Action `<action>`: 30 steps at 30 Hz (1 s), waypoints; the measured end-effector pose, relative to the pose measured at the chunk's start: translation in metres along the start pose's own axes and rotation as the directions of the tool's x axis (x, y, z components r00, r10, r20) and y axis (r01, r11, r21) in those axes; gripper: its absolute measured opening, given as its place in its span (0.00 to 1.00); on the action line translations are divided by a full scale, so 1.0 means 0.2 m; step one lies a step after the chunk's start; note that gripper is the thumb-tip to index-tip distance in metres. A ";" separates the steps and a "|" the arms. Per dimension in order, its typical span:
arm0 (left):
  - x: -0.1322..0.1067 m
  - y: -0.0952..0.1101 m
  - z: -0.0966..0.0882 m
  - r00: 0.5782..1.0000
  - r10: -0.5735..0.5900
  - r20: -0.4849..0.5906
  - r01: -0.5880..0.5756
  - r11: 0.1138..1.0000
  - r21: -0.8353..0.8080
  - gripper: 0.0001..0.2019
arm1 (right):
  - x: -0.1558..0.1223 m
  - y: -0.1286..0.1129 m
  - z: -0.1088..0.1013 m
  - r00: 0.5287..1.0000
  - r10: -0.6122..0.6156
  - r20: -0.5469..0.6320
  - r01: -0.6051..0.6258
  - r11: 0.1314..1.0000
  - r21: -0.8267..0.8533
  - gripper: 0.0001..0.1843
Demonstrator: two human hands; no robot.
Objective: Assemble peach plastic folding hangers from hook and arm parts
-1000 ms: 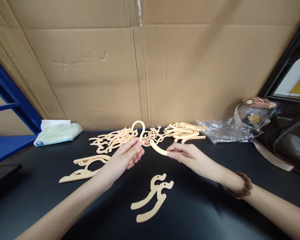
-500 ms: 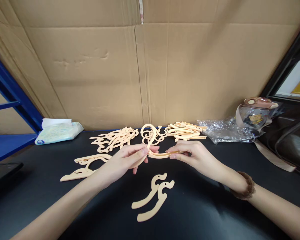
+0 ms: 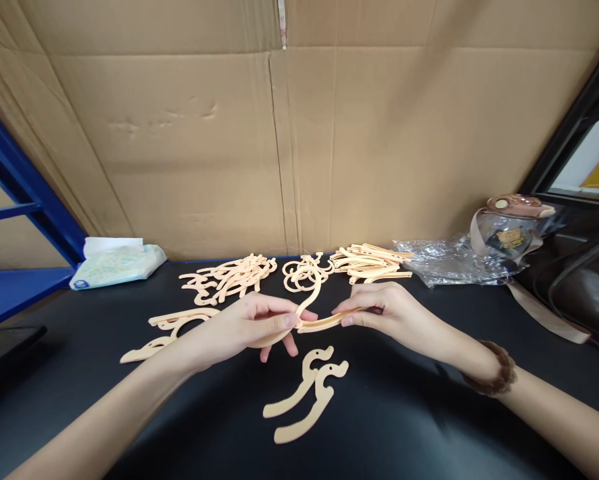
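We pinch a pale hanger hook [image 3: 312, 293] in the fingers [image 3: 283, 322] of our left hand [image 3: 244, 327] and a curved hanger arm [image 3: 324, 324] in our right hand [image 3: 394, 312], the pieces meeting above the black tabletop [image 3: 404, 420], beyond two notched pieces [image 3: 308, 421]

L hand [image 3: 259, 323] is holding hook [image 3: 313, 294]; R hand [image 3: 384, 310] is pinching bar [image 3: 325, 324], its end at hook base. 2 loose pcs [image 3: 321, 405] are lying nearer on blk table [image 3: 404, 427]; 3 piles [image 3: 369, 263] are sitting behind, soft pack [image 3: 119, 265] far L, bottle [image 3: 512, 235] far R.

Left hand [image 3: 256, 327] pinches; right hand [image 3: 392, 315] likewise.
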State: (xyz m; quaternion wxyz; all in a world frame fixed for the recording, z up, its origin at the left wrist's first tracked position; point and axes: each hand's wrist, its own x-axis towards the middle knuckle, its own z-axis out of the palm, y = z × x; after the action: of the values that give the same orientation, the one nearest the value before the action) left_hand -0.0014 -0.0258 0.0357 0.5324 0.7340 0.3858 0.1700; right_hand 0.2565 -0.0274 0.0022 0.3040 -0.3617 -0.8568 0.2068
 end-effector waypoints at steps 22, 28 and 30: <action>0.00 -0.01 0.05 0.992 0.063 -0.107 -0.055 0.996 0.075 0.10 | 0.01 0.00 -0.02 0.997 0.062 0.039 -0.063 0.998 0.018 0.13; -0.01 0.00 0.05 0.988 0.088 -0.124 -0.077 0.993 0.090 0.12 | 0.01 0.01 0.00 0.990 0.134 0.049 -0.138 0.987 0.079 0.12; -0.01 0.00 0.04 0.986 0.097 -0.135 -0.084 0.992 0.097 0.14 | 0.01 0.01 0.00 0.988 0.147 0.046 -0.152 0.983 0.106 0.13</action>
State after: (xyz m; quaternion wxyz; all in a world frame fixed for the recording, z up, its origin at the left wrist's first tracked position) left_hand 0.0029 -0.0338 0.0331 0.4619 0.7605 0.3959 0.2272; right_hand 0.2573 -0.0249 0.0016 0.2907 -0.4039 -0.8202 0.2823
